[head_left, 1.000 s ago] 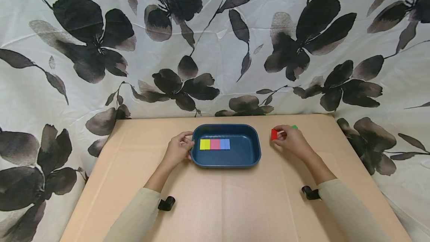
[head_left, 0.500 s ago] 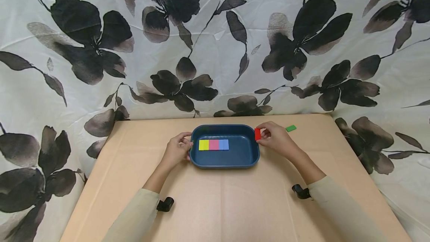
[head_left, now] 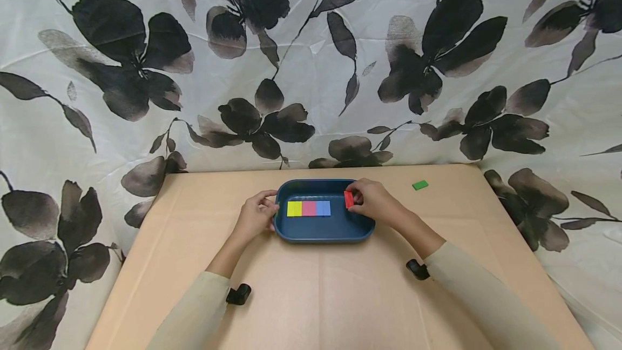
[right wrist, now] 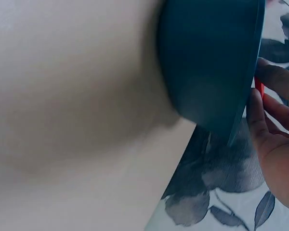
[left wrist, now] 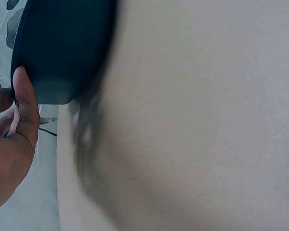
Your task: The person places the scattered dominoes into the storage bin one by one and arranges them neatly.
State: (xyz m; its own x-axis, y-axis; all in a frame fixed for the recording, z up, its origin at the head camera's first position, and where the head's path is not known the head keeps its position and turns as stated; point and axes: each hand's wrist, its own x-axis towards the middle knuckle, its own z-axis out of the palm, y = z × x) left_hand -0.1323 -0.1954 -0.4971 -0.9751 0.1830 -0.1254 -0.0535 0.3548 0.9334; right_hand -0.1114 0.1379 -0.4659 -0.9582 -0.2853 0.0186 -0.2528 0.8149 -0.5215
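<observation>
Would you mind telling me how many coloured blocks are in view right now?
5: the yellow block, pink block and blue block lie in the tray; the right hand holds the red block; the green block lies on the table.

Red block (head_left: 348, 199), dark blue tray (head_left: 320, 234)

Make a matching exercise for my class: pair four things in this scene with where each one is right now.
Things:
1. red block
2. green block
3. yellow block
4. left hand

Places:
A. lying on the table, right of the tray
B. on the tray's left rim
C. pinched in the right hand over the tray
D. left end of the row in the tray

Pairs: 1-C, 2-A, 3-D, 4-B
</observation>
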